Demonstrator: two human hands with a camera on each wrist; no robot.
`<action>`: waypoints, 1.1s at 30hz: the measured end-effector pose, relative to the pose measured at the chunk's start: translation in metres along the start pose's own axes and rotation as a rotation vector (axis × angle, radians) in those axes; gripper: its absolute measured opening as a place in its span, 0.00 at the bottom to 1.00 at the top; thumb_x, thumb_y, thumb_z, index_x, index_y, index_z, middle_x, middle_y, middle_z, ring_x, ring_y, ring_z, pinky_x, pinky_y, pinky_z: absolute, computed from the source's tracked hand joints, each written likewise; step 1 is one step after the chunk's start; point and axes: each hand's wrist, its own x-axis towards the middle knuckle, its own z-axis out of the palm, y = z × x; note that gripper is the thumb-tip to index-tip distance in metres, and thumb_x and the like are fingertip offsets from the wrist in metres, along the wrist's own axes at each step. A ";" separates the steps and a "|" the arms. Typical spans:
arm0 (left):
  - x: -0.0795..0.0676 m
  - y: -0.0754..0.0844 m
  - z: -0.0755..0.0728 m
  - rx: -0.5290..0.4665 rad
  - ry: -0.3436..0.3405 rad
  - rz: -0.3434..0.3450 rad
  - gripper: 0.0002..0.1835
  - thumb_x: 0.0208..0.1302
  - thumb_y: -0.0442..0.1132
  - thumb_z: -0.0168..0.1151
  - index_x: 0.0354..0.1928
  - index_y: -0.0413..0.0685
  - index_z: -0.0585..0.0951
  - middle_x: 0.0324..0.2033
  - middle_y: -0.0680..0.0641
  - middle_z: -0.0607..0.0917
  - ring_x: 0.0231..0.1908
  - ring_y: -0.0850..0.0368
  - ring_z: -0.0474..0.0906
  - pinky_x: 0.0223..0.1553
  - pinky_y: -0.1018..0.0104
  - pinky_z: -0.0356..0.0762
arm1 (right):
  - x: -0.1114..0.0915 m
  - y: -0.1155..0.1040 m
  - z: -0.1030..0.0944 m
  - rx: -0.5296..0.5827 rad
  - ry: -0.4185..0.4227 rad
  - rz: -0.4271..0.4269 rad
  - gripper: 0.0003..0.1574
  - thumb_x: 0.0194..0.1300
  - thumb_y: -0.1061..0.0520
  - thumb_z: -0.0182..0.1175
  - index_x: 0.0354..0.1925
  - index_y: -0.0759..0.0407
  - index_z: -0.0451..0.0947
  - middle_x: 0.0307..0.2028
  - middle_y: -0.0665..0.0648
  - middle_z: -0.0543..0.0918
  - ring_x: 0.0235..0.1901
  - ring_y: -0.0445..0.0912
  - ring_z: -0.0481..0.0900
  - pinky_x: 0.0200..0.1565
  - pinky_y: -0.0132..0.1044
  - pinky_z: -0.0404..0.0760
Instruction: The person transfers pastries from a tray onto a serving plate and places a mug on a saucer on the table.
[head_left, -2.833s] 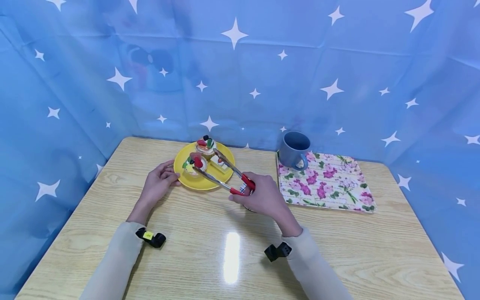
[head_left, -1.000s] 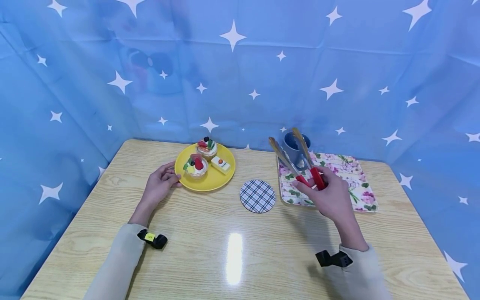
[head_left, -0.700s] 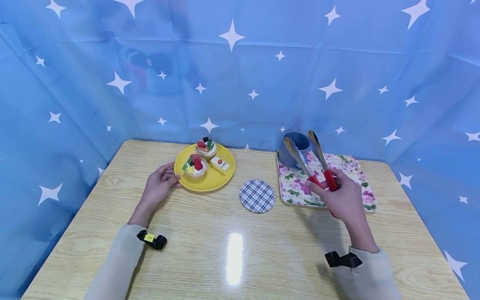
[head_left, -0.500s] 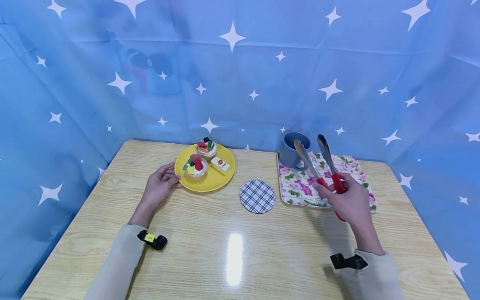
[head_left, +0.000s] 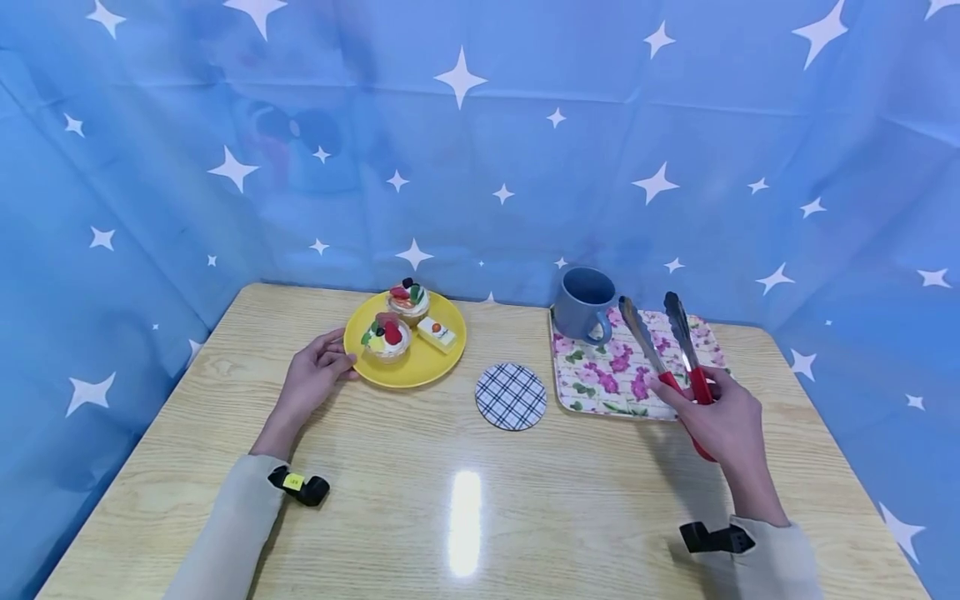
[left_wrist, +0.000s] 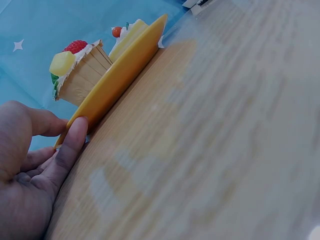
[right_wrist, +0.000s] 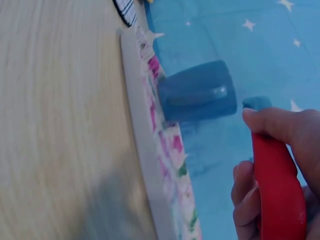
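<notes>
In the head view, my left hand (head_left: pixel 311 379) pinches the near-left rim of a yellow plate (head_left: pixel 420 372), thumb and finger meeting at its edge in the left wrist view. On the plate stand two fruit-topped cupcakes, one in front (head_left: pixel 386 339) and one behind (head_left: pixel 408 302), beside a small pale-yellow cake slice (head_left: pixel 437 334). Red-handled metal tongs (head_left: pixel 701 385) are gripped in my right hand (head_left: pixel 733 423). Their arms are spread, tips pointing away over the floral tray (head_left: pixel 600 392), with nothing between them. Only a red handle (right_wrist: pixel 280 200) shows large in the right wrist view.
A blue-grey mug (head_left: pixel 579 307) stands upright on the tray's back-left corner, handle toward the front right. Between plate and tray lies a round checked coaster (head_left: pixel 511 397). A blue star-patterned cloth (head_left: pixel 480 167) hangs behind the wooden table (head_left: pixel 375 500).
The right hand has carried the tongs from over the plate to the right, past the mug, to above the tray, uncovering the coaster. The left hand stays at the plate's rim.
</notes>
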 end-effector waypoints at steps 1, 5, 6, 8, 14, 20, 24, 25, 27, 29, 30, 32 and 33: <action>0.000 0.000 0.000 0.000 -0.001 0.002 0.32 0.76 0.37 0.59 0.78 0.49 0.63 0.53 0.38 0.77 0.38 0.66 0.85 0.46 0.69 0.92 | 0.000 0.003 0.000 -0.005 -0.002 0.013 0.65 0.64 0.27 0.64 0.76 0.71 0.57 0.64 0.78 0.70 0.58 0.70 0.72 0.45 0.58 0.91; 0.000 0.001 0.001 -0.008 -0.001 -0.002 0.32 0.76 0.37 0.59 0.78 0.50 0.63 0.52 0.40 0.77 0.38 0.66 0.84 0.46 0.69 0.92 | 0.001 0.016 0.001 -0.024 -0.022 0.054 0.67 0.63 0.25 0.64 0.77 0.71 0.54 0.66 0.79 0.67 0.60 0.72 0.70 0.47 0.60 0.91; 0.000 0.001 0.001 -0.010 -0.001 -0.006 0.32 0.76 0.37 0.59 0.78 0.50 0.63 0.52 0.40 0.77 0.39 0.66 0.84 0.46 0.69 0.92 | 0.001 0.019 0.001 -0.028 -0.026 0.062 0.68 0.63 0.25 0.64 0.77 0.72 0.54 0.66 0.80 0.67 0.60 0.72 0.70 0.46 0.59 0.91; 0.000 0.002 0.001 -0.009 0.000 -0.009 0.32 0.76 0.37 0.59 0.79 0.49 0.63 0.52 0.41 0.77 0.38 0.66 0.84 0.47 0.69 0.92 | 0.001 0.026 0.000 -0.034 -0.038 0.081 0.69 0.62 0.24 0.64 0.77 0.72 0.53 0.66 0.80 0.67 0.60 0.72 0.70 0.44 0.58 0.92; 0.002 0.002 0.002 -0.004 0.006 -0.005 0.32 0.76 0.36 0.59 0.78 0.49 0.63 0.52 0.39 0.77 0.38 0.66 0.84 0.46 0.70 0.92 | 0.001 0.043 -0.005 -0.059 -0.054 0.135 0.73 0.61 0.22 0.61 0.79 0.71 0.48 0.65 0.82 0.67 0.59 0.72 0.71 0.46 0.59 0.91; 0.002 0.002 0.003 0.005 0.007 -0.006 0.32 0.76 0.37 0.59 0.78 0.49 0.63 0.51 0.39 0.78 0.36 0.66 0.85 0.45 0.70 0.92 | 0.000 0.057 -0.008 -0.106 -0.081 0.217 0.75 0.61 0.20 0.60 0.79 0.73 0.46 0.67 0.83 0.63 0.60 0.73 0.68 0.47 0.61 0.90; 0.001 0.002 0.002 0.003 0.005 -0.007 0.32 0.76 0.37 0.59 0.78 0.49 0.63 0.51 0.40 0.77 0.36 0.66 0.85 0.45 0.70 0.92 | -0.002 0.065 -0.009 -0.132 -0.095 0.236 0.75 0.61 0.21 0.62 0.77 0.76 0.48 0.65 0.83 0.64 0.57 0.73 0.69 0.38 0.52 0.92; 0.001 0.002 0.002 0.002 0.005 -0.007 0.32 0.76 0.36 0.59 0.78 0.49 0.62 0.51 0.40 0.77 0.36 0.66 0.85 0.45 0.70 0.92 | -0.002 0.066 -0.009 -0.138 -0.094 0.236 0.75 0.60 0.21 0.62 0.76 0.77 0.50 0.64 0.83 0.65 0.56 0.72 0.70 0.36 0.50 0.92; 0.001 0.002 0.002 0.002 0.003 -0.008 0.32 0.76 0.36 0.59 0.79 0.49 0.62 0.51 0.40 0.77 0.36 0.66 0.85 0.45 0.70 0.92 | -0.004 0.070 -0.010 -0.149 -0.092 0.236 0.75 0.60 0.20 0.61 0.75 0.78 0.51 0.62 0.83 0.66 0.54 0.71 0.72 0.33 0.48 0.91; 0.001 0.002 0.002 0.002 0.001 -0.008 0.33 0.76 0.36 0.59 0.79 0.49 0.62 0.51 0.40 0.77 0.36 0.66 0.84 0.46 0.70 0.92 | -0.006 0.072 -0.010 -0.156 -0.086 0.245 0.76 0.59 0.19 0.60 0.74 0.79 0.53 0.61 0.83 0.68 0.53 0.71 0.73 0.32 0.47 0.90; 0.000 0.001 0.001 0.003 0.001 -0.009 0.33 0.76 0.36 0.59 0.79 0.49 0.62 0.51 0.40 0.77 0.36 0.66 0.84 0.45 0.70 0.92 | -0.008 0.074 -0.011 -0.159 -0.085 0.250 0.76 0.59 0.18 0.60 0.73 0.79 0.53 0.61 0.82 0.68 0.52 0.70 0.74 0.31 0.46 0.90; 0.000 0.001 0.001 0.008 0.002 -0.010 0.33 0.76 0.36 0.59 0.79 0.49 0.62 0.51 0.40 0.77 0.36 0.66 0.84 0.45 0.70 0.92 | -0.009 0.076 -0.011 -0.161 -0.082 0.264 0.75 0.59 0.19 0.60 0.73 0.79 0.54 0.60 0.82 0.69 0.51 0.70 0.75 0.31 0.46 0.90; 0.000 0.001 0.001 0.011 0.002 -0.011 0.32 0.76 0.36 0.59 0.79 0.49 0.62 0.51 0.40 0.77 0.36 0.66 0.84 0.45 0.70 0.92 | -0.010 0.077 -0.011 -0.163 -0.083 0.271 0.75 0.59 0.19 0.60 0.74 0.78 0.54 0.60 0.82 0.69 0.51 0.69 0.75 0.30 0.45 0.90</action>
